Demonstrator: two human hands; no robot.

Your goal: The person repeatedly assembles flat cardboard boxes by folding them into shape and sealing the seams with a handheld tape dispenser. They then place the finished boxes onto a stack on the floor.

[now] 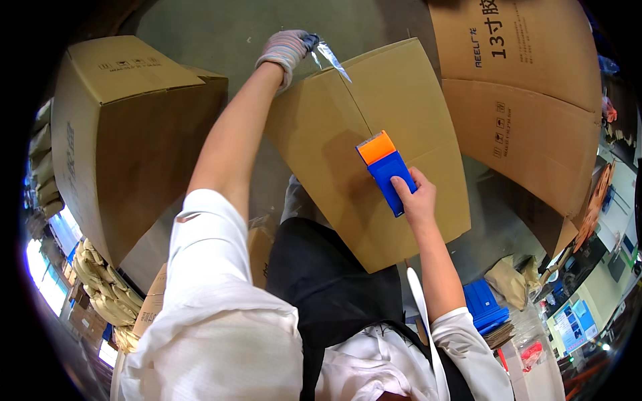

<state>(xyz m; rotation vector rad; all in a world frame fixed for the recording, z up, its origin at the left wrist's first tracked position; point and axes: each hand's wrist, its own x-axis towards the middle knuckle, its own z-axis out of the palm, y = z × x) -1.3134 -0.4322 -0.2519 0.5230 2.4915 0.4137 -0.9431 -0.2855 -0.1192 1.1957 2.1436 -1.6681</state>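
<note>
A closed brown cardboard box [394, 200] stands in front of me, a thin seam running between its top flaps. My left hand [286, 52], in a striped knit glove with dark fingertips, is closed at the box's far left edge. From its fingers a shiny strip of clear tape [333, 62] reaches over the edge onto the seam. My bare right hand [417, 195] grips a blue tape dispenser [388, 174] with an orange front. The dispenser is over the middle of the box top, its orange end at the seam.
Large cardboard boxes flank me, one at left [147, 147] and one at right [521, 100]. Blue plastic pieces [483, 304] and crumpled brown paper [511, 281] lie at lower right. Stacked tan bundles [100, 284] are at lower left.
</note>
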